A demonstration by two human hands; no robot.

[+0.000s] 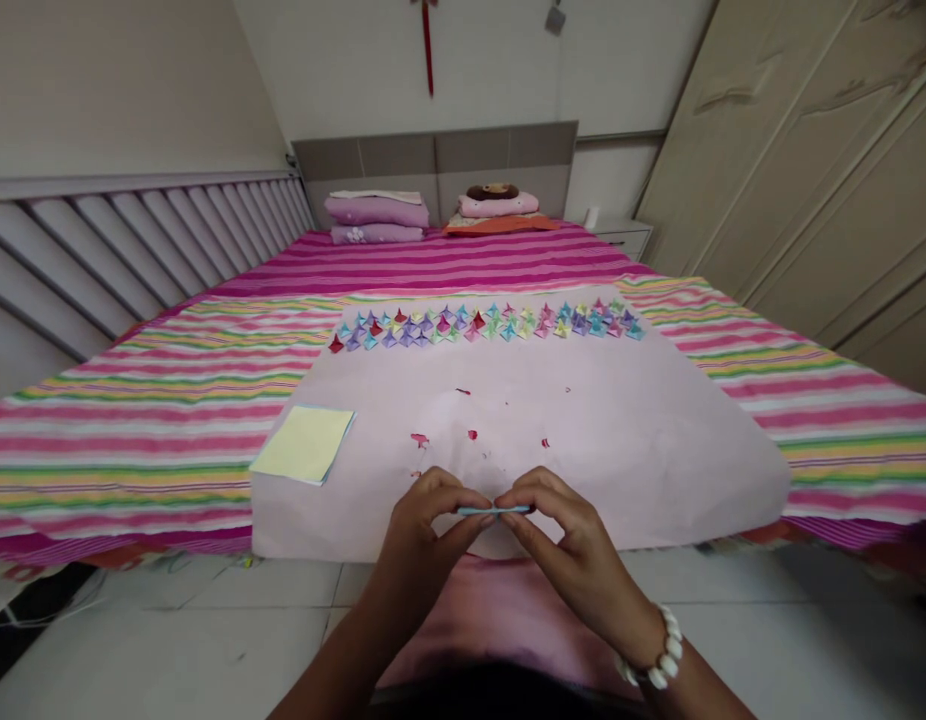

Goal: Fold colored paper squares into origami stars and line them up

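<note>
A thin light-blue piece of folded paper point(496, 511) is pinched between both hands just above the near edge of a pale pink sheet point(598, 450). My left hand point(431, 520) grips its left part between thumb and fingers. On its right part, my right hand point(560, 520) pinches in the same way, thumb below and fingers above. The fingertips of the two hands nearly meet at the middle. Seen edge-on, the paper's full shape cannot be made out. A white beaded bracelet point(667, 650) circles my right wrist.
Several small folded paper pieces point(443, 325) in many colours stand in rows along the sheet's far side. A stack of square yellow paper point(305, 445) lies at the left. Red scraps point(419, 439) are scattered mid-sheet. Beneath is a bed with a striped cover point(155, 400).
</note>
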